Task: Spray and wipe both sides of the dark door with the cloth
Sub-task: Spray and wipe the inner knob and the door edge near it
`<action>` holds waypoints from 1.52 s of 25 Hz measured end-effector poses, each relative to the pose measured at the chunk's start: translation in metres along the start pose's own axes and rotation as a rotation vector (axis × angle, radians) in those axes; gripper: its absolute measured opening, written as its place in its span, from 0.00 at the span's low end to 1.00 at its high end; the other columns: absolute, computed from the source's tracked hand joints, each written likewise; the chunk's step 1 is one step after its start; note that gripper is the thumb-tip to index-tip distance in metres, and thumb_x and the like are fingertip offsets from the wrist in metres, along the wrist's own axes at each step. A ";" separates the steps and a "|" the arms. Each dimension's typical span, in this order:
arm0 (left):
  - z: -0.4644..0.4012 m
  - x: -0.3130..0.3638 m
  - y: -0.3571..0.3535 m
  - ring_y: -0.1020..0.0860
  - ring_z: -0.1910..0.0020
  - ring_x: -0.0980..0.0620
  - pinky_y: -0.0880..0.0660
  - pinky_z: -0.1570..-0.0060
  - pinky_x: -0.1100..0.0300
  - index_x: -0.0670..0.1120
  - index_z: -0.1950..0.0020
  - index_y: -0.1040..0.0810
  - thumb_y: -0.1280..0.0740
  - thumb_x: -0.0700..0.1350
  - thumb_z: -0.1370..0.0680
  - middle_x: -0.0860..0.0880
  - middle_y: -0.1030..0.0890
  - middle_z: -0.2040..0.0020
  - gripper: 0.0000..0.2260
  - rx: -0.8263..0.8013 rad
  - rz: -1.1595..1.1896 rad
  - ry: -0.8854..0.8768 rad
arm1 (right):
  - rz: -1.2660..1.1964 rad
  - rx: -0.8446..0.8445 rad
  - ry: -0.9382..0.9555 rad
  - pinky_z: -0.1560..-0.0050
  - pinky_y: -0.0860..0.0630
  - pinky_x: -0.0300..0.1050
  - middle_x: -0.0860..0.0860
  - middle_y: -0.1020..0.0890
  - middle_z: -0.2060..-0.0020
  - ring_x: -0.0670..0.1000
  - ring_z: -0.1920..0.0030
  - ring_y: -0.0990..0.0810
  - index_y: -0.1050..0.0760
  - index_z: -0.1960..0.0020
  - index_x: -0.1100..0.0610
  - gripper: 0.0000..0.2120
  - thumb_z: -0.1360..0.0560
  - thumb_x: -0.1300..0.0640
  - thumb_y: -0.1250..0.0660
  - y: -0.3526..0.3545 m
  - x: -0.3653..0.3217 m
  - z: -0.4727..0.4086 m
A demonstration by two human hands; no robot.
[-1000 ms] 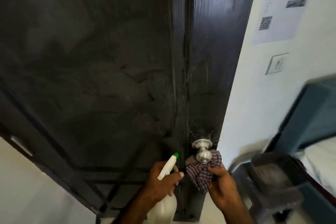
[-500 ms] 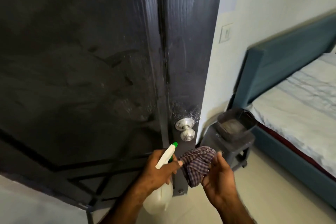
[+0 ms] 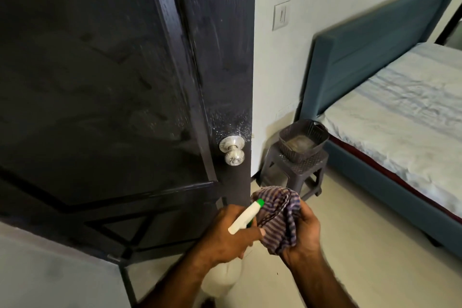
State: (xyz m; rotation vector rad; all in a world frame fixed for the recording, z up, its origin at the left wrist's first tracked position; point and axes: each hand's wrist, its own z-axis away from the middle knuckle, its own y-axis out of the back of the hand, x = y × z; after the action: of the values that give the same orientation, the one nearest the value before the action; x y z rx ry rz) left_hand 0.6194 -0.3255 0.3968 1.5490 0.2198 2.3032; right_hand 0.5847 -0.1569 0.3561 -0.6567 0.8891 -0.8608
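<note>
Cloth (image 3: pixel 280 217) now off knob (image 3: pixel 232 149) — bunched, lower

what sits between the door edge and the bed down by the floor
In the head view, a dark plastic stool stands between the dark door and the bed, against the wall, with a dark basket on top.

I count one door (image 3: pixel 100 82), one knob (image 3: pixel 233 149), one bottle (image 3: pixel 246 217), one cloth (image 3: pixel 281 217), one stool (image 3: pixel 296 170), one basket (image 3: pixel 302 139), one bed (image 3: pixel 400 112).

Dim room, sheen on door (image 3: pixel 100 82), blurred, bowed edges
</note>
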 end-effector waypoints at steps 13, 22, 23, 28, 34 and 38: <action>-0.047 -0.001 0.059 0.18 0.58 0.53 0.19 0.63 0.60 0.57 0.45 0.28 0.23 0.45 0.25 0.52 0.22 0.52 0.16 -0.137 -0.067 -0.001 | 0.004 0.005 0.117 0.32 0.19 0.61 0.61 0.15 0.35 0.63 0.36 0.15 0.15 0.34 0.60 0.23 0.17 0.45 0.35 -0.057 0.032 -0.031; -0.087 -0.018 0.147 0.27 0.74 0.52 0.25 0.67 0.56 0.42 0.43 0.24 0.19 0.43 0.29 0.42 0.19 0.64 0.20 -0.035 0.287 0.041 | 1.797 0.127 1.019 0.42 0.18 0.49 0.46 0.24 0.34 0.47 0.38 0.22 0.20 0.31 0.43 0.20 0.20 0.39 0.29 -0.087 0.059 -0.106; -0.091 -0.019 0.153 0.27 0.74 0.52 0.24 0.66 0.55 0.43 0.43 0.24 0.21 0.42 0.26 0.42 0.19 0.65 0.17 -0.035 0.284 0.041 | 1.845 0.162 0.999 0.45 0.18 0.48 0.46 0.24 0.35 0.48 0.40 0.22 0.20 0.31 0.43 0.20 0.21 0.38 0.29 -0.085 0.061 -0.109; -0.098 -0.016 0.155 0.28 0.75 0.51 0.26 0.68 0.54 0.38 0.45 0.25 0.23 0.38 0.25 0.43 0.20 0.67 0.14 0.092 0.329 0.017 | 0.361 0.078 0.132 0.44 0.16 0.64 0.62 0.15 0.55 0.66 0.53 0.16 0.14 0.47 0.57 0.16 0.24 0.45 0.28 -0.111 0.052 -0.122; -0.088 0.009 0.132 0.30 0.77 0.51 0.28 0.72 0.57 0.38 0.54 0.23 0.26 0.34 0.23 0.39 0.23 0.67 0.07 0.268 0.402 0.016 | 1.921 -0.070 1.107 0.40 0.23 0.53 0.54 0.23 0.35 0.55 0.37 0.25 0.17 0.36 0.47 0.14 0.21 0.46 0.27 -0.085 0.051 -0.107; -0.081 0.016 0.120 0.29 0.77 0.52 0.26 0.72 0.58 0.37 0.51 0.23 0.26 0.36 0.23 0.41 0.22 0.67 0.07 0.252 0.332 0.051 | 1.782 -0.420 1.257 0.37 0.24 0.51 0.55 0.22 0.35 0.57 0.34 0.24 0.15 0.36 0.50 0.13 0.18 0.49 0.29 -0.064 0.027 -0.121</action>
State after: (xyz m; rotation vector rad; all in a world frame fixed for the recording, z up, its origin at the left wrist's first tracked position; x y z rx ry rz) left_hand 0.5155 -0.4245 0.4177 1.7625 0.2953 2.6585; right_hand 0.4672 -0.2287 0.3374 0.5941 2.1952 0.7446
